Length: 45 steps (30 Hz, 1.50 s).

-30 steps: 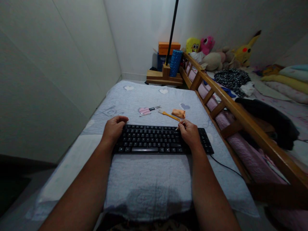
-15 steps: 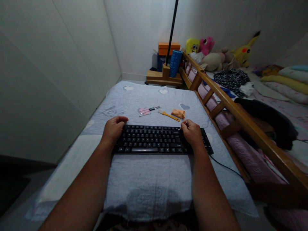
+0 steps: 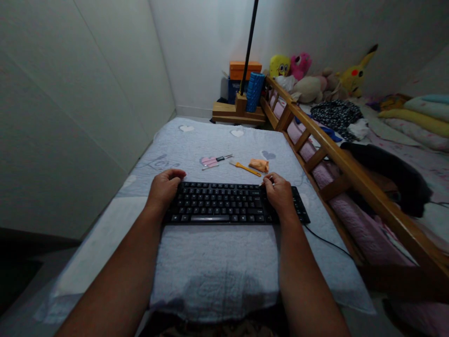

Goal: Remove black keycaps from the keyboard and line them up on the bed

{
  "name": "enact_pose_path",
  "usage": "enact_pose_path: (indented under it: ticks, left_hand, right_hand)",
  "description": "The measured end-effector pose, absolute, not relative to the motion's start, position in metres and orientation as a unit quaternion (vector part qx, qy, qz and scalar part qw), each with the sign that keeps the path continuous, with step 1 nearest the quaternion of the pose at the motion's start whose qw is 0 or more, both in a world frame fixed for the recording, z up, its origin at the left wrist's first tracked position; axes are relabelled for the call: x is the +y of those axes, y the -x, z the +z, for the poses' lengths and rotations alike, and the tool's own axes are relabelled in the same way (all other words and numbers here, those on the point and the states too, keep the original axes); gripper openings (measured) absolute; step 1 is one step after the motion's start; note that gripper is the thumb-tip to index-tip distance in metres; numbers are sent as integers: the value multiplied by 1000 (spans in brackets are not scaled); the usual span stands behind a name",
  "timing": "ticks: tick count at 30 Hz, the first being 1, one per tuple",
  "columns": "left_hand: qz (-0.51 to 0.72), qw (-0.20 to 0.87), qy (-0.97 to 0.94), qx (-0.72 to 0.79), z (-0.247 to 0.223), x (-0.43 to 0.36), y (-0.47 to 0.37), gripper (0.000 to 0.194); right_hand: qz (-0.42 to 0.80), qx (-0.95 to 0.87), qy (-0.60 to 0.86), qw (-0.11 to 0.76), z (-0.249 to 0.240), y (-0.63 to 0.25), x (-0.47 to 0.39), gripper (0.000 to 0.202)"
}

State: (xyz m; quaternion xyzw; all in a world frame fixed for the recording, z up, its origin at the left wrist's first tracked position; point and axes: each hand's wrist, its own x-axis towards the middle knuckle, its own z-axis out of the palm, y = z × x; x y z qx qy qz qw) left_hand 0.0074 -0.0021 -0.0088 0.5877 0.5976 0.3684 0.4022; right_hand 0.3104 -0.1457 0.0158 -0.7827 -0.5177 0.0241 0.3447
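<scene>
A black keyboard (image 3: 217,203) lies flat on a pale blue quilted cover (image 3: 213,262). My left hand (image 3: 164,189) is closed around the keyboard's left end, its fingers curled over the far corner. Over the right part of the keys, my right hand (image 3: 278,191) pinches a thin white stick (image 3: 262,183), a cotton swab by its look, whose tip is near the top key row. Beyond the keyboard lie a yellow-handled brush (image 3: 248,169), an orange cloth bundle (image 3: 258,164), a dark-handled metal tool (image 3: 224,157) and another thin white stick (image 3: 210,166).
A wooden bed rail (image 3: 326,145) runs along the right side, with plush toys and bedding behind it. At the far end stand a wooden base (image 3: 224,111) with a black pole, a blue roller (image 3: 255,92) and an orange box (image 3: 244,69). The keyboard cable trails right.
The view has shifted very slightly. My right hand has moved a little, and the stick's tip sits slightly further left. My left hand stays at the keyboard's end.
</scene>
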Motion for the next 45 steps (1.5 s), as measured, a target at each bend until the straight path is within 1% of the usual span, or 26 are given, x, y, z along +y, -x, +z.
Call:
enact_pose_path:
  ticks: [6,11,20,31,45]
  left_hand:
    - [373,405,-584,596,-9,-2,-7,31]
    - [365,402,-588,600,-7,-4,-7,32]
    - [369,408,-580,601,-6,-4,-8,32]
    - [370,406,-583,599,-6,-4,-8,31]
    - [371,404,-590,593,-11,-2,-7,33]
  right_hand:
    - [1,-547,776,314,16,-311,-146,20]
    - [5,-557,773,304,16,-311,-147,19]
    - [26,-553,773,309,18,-310,-147,20]
    - [8,-548,774,317,15,-312,-146,21]
    - [25,-535,776,333,16,-310,-147,20]
